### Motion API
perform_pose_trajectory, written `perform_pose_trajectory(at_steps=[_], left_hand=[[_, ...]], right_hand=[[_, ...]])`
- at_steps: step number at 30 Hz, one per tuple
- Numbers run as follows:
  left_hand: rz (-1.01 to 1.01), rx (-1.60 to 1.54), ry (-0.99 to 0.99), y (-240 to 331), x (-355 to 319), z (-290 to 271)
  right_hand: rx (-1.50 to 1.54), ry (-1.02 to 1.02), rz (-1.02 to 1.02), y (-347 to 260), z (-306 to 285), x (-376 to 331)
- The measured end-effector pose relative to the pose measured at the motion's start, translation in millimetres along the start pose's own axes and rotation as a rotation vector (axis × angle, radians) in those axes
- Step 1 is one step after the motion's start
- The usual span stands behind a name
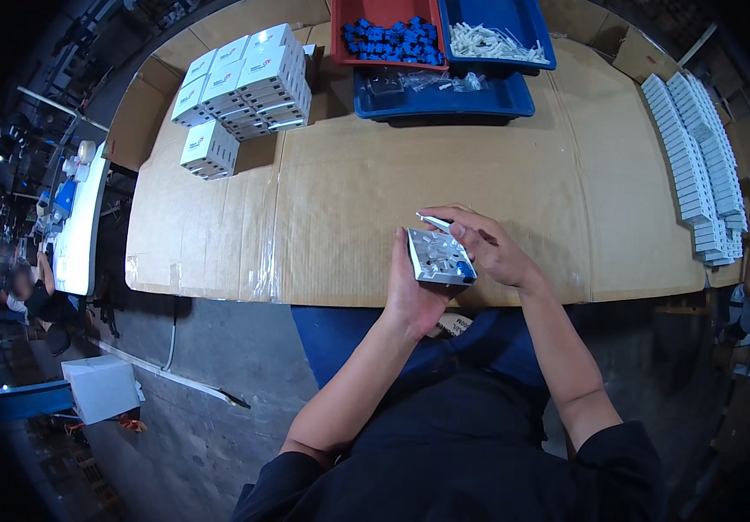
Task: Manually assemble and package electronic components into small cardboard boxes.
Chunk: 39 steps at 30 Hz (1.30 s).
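My left hand (411,294) is wrapped round a shallow white plastic case (427,270), held just above the near edge of the table. Small clear and whitish parts (441,252) show inside its open top, and a small blue part (465,271) sits at its near right corner. Over the case's right side is my right hand (498,253), its thumb and fingers closed on a slim white piece (435,223) at the case's far edge. Whether that piece is joined to the case I cannot tell.
White boxes (210,150) are stacked at the far left. At the back stand a red bin (340,43) of blue parts, a blue bin (545,35) of white sticks and a blue tray (445,106). Rows of white units (684,165) line the right. Other people are at both sides.
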<state>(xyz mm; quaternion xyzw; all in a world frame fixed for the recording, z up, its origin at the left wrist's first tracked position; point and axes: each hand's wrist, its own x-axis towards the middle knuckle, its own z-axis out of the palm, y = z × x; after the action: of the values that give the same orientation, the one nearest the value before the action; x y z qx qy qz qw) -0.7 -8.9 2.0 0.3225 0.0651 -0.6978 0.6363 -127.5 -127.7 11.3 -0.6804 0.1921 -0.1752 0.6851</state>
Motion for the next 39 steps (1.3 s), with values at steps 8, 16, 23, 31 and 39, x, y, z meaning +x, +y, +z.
perform_pose_trajectory(at_steps=[8,16,23,31,39], left_hand=[[-0.017,0.036,-0.012,-12,9,-4],[-0.036,0.027,-0.038,-7,15,-8],[-0.080,0.021,-0.068,-6,15,-11],[-0.117,0.027,-0.018,-4,18,-9],[-0.140,0.042,0.002,-3,21,-14]], right_hand=[[0.002,-0.051,0.059,7,-7,0],[0.033,-0.114,0.099,13,-11,3],[0.075,-0.165,0.171,18,-22,6],[0.005,-0.135,0.128,24,-19,8],[-0.020,-0.091,0.208,25,-16,7]])
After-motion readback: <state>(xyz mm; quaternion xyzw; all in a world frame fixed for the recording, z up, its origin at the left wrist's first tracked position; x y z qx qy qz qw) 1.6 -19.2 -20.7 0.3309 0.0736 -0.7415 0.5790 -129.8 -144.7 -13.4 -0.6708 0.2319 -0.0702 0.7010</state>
